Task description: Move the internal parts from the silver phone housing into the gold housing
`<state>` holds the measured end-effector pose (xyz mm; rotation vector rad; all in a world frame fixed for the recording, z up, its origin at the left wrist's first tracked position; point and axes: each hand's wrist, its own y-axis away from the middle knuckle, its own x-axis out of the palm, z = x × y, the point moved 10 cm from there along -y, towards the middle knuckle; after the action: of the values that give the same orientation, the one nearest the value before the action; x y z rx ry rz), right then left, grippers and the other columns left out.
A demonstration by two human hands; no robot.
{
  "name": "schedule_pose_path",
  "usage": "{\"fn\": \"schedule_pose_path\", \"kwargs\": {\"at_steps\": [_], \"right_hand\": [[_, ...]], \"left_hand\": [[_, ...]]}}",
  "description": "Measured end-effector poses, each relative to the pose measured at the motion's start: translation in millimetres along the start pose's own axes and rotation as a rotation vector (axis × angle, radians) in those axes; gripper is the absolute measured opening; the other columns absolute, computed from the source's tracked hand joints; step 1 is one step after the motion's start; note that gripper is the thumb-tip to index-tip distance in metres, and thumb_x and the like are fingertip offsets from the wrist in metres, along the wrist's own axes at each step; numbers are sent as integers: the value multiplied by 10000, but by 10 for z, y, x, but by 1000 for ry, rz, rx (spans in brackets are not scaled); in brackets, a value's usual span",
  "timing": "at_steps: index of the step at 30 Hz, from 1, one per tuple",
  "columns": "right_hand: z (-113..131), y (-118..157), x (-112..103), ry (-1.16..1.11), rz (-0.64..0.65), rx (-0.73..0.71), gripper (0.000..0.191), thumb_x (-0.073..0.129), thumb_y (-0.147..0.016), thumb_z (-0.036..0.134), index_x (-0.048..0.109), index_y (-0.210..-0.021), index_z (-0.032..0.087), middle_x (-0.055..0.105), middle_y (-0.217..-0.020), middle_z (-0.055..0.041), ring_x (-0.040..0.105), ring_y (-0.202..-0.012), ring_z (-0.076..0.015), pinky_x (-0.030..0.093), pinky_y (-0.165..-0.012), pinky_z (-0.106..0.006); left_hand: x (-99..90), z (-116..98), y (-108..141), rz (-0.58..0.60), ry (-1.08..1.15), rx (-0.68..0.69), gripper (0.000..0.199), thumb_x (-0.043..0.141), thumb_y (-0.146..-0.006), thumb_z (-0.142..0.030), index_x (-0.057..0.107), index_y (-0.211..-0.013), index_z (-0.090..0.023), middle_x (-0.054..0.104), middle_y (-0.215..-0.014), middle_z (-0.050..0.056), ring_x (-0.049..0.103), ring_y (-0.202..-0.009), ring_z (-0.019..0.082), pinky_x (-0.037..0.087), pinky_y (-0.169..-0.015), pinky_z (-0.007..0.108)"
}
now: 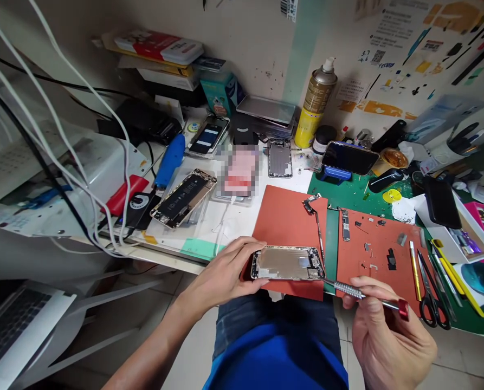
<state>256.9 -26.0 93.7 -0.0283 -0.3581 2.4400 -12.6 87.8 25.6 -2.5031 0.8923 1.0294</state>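
My left hand grips the left end of an opened phone housing, thumb on the near edge and fingers along the far edge. The housing lies level over the front of an orange mat, its metal inside facing up. In my right hand is a screwdriver with a knurled silver shaft and a red end cap. Its tip meets the right end of the housing, near the lower corner. A thin flex cable with a small part lies on the mat beyond the housing.
Right of me, a second orange mat carries a logic board and several small parts. Scissors and tweezers lie beside it. Behind stand a spray can and a propped phone. An opened phone with battery lies left; cables hang there.
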Motion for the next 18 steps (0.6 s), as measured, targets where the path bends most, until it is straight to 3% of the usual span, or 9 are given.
{"fn": "schedule_pose_path", "kwargs": {"at_steps": [2,5,12,18], "right_hand": [[-88,11,4,-65,-25,90,9,825,-924,194,818,-927,190,800,-945,-91,757,-793,-220,606,-514,-300],[-178,11,5,-114,-73,196,122,863,-903,280,799,-877,179,788,-875,-85,757,-748,-225,599,-476,-296],[-191,-47,-1,-137,-146,248,204,905,-861,313,766,-823,168,771,-801,-66,706,-616,-170,560,-446,-265],[-266,-16,-39,-159,-201,352,257,924,-833,367,765,-850,166,716,-760,-43,729,-707,-193,545,-458,-237]], "left_hand": [[1,9,4,10,11,-13,621,784,-959,-446,489,-1487,-304,585,-1426,112,627,-1324,303,585,-1087,486],[-6,6,8,19,29,-18,632,745,-972,-547,488,-1504,-320,593,-1431,107,638,-1318,303,596,-1079,495],[-30,20,-3,26,45,-32,639,714,-959,-619,507,-1492,-334,610,-1416,93,660,-1287,295,626,-1037,473],[47,-32,42,58,-38,51,742,721,-959,-586,408,-1584,-338,593,-1511,110,551,-1449,310,550,-1160,499]]}}
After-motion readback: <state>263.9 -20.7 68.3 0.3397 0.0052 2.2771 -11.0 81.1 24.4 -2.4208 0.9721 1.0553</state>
